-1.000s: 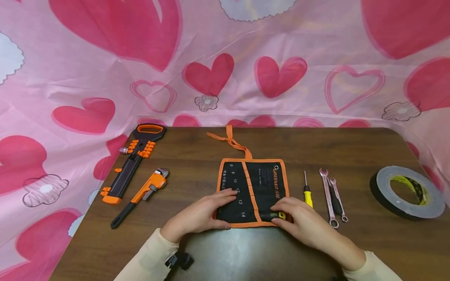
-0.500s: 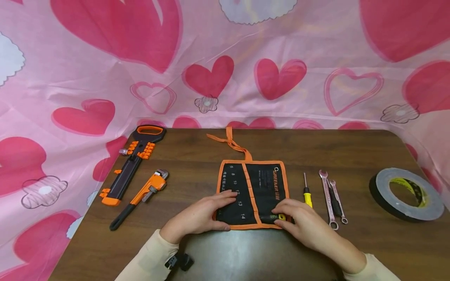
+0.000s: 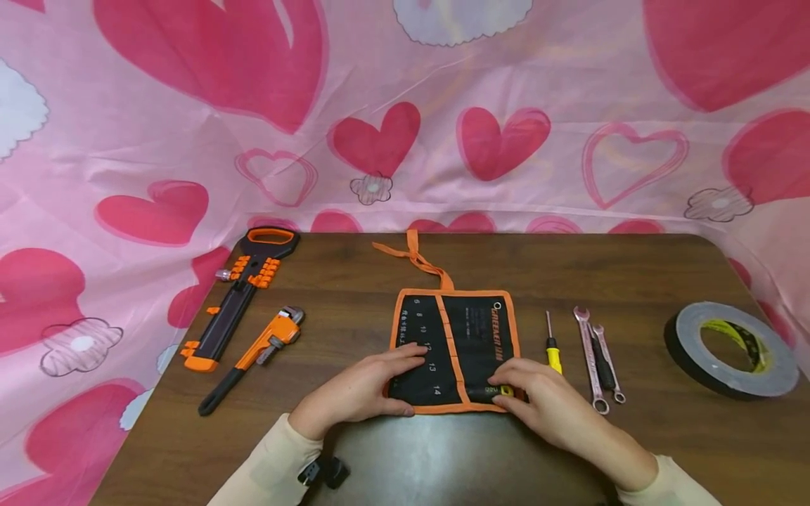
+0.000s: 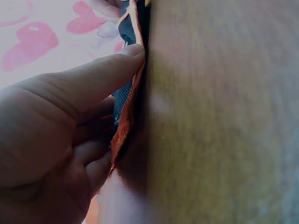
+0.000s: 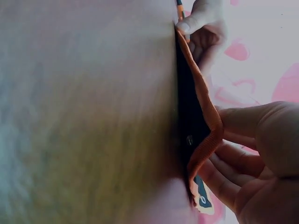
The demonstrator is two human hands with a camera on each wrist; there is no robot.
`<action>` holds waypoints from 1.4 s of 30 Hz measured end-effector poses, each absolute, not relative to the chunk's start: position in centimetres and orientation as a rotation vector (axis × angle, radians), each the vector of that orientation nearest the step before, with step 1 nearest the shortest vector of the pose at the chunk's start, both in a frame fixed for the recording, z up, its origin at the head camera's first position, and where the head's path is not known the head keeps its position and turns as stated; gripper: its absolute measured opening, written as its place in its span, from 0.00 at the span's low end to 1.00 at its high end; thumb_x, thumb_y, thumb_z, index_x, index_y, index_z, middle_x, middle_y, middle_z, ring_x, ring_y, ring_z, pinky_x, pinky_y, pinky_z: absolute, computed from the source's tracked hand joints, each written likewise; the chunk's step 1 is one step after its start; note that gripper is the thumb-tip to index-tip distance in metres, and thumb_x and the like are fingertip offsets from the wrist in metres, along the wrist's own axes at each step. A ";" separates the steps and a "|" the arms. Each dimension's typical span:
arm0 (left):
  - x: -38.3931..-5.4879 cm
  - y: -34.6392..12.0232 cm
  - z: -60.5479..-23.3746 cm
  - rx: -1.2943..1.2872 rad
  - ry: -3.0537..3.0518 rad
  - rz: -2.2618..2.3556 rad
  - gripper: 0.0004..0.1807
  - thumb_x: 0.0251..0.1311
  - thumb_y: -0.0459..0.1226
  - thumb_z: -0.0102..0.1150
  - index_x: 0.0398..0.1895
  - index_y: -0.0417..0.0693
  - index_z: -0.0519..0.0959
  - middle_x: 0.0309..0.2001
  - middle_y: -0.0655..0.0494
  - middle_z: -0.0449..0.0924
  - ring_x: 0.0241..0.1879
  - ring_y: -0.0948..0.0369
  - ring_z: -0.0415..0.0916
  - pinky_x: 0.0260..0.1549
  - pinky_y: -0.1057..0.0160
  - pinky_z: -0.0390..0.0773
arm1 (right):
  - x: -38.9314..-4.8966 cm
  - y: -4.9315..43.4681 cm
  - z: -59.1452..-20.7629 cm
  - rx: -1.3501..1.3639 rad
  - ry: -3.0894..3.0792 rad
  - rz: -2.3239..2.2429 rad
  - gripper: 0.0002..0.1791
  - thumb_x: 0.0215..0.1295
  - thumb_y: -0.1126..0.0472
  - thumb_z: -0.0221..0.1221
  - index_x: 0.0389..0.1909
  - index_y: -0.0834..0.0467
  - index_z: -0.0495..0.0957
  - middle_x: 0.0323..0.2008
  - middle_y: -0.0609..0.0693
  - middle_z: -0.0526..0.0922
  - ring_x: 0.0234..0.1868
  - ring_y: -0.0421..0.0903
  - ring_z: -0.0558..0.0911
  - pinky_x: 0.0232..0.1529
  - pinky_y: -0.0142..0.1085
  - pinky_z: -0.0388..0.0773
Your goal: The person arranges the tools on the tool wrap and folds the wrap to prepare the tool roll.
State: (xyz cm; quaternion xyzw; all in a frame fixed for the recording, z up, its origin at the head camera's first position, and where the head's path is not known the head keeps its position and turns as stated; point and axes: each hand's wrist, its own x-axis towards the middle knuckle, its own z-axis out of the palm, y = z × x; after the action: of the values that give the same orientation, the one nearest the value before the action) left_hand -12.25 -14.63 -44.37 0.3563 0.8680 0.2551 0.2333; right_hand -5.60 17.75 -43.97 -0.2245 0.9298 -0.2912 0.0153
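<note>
A black tool pouch (image 3: 474,337) with orange edging lies flat on the table, printed with numbers and lettering. Its orange tie strap (image 3: 427,261) trails off the far edge. My left hand (image 3: 354,383) rests on the pouch's near left corner, thumb along the near edging. At the near right corner is my right hand (image 3: 547,400), with thumb and fingertips touching the fabric beside a small yellow-marked patch (image 3: 506,391). In the right wrist view the orange edging (image 5: 205,102) bulges up from the table by that thumb. Whatever makes the bulge is hidden.
At left lie a black-and-orange tool holder (image 3: 237,295) and an orange pipe wrench (image 3: 256,355). To the right are a yellow-handled screwdriver (image 3: 553,351), two combination wrenches (image 3: 593,365), a black-handled tool (image 3: 605,369) and a large tape roll (image 3: 702,365). Heart-patterned cloth (image 3: 436,197) stands behind the table.
The view has tilted slightly, so everything sits a little lower. Both hands keep their places on the pouch, and the tools have not moved.
</note>
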 end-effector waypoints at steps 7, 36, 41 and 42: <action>-12.3 -14.6 -44.3 0.972 2.380 0.704 0.43 0.64 0.48 0.78 0.80 0.49 0.72 0.85 0.59 0.63 0.84 0.55 0.61 0.79 0.45 0.67 | -5.5 19.0 -44.2 -0.837 3.098 -1.026 0.14 0.58 0.65 0.79 0.44 0.50 0.91 0.44 0.39 0.90 0.42 0.37 0.87 0.40 0.32 0.85; -12.4 -14.8 -44.6 0.965 2.365 0.720 0.42 0.65 0.49 0.77 0.81 0.51 0.71 0.85 0.60 0.62 0.85 0.55 0.59 0.80 0.44 0.67 | -4.7 23.8 -44.4 -0.387 3.266 -0.937 0.11 0.56 0.67 0.79 0.37 0.53 0.90 0.35 0.40 0.87 0.31 0.27 0.74 0.29 0.29 0.75; -12.3 -14.8 -44.7 0.965 2.363 0.724 0.42 0.65 0.49 0.77 0.81 0.51 0.71 0.85 0.61 0.62 0.85 0.55 0.59 0.80 0.44 0.66 | -4.6 24.4 -44.4 -0.242 3.192 -0.885 0.08 0.61 0.65 0.77 0.40 0.56 0.91 0.33 0.41 0.86 0.30 0.28 0.73 0.29 0.31 0.74; -12.3 -14.9 -44.7 0.966 2.363 0.723 0.42 0.65 0.49 0.76 0.81 0.51 0.71 0.85 0.61 0.62 0.85 0.55 0.59 0.80 0.44 0.66 | -4.7 24.5 -44.4 -0.220 3.171 -0.878 0.07 0.62 0.64 0.77 0.40 0.56 0.91 0.33 0.41 0.86 0.30 0.29 0.74 0.29 0.31 0.74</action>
State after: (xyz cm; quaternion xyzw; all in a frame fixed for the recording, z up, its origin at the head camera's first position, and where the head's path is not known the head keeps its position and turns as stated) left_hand -12.32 -14.86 -44.66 0.3532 0.8642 0.2646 0.2417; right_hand -4.66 24.51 -44.38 -0.0664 0.9587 -0.2655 -0.0780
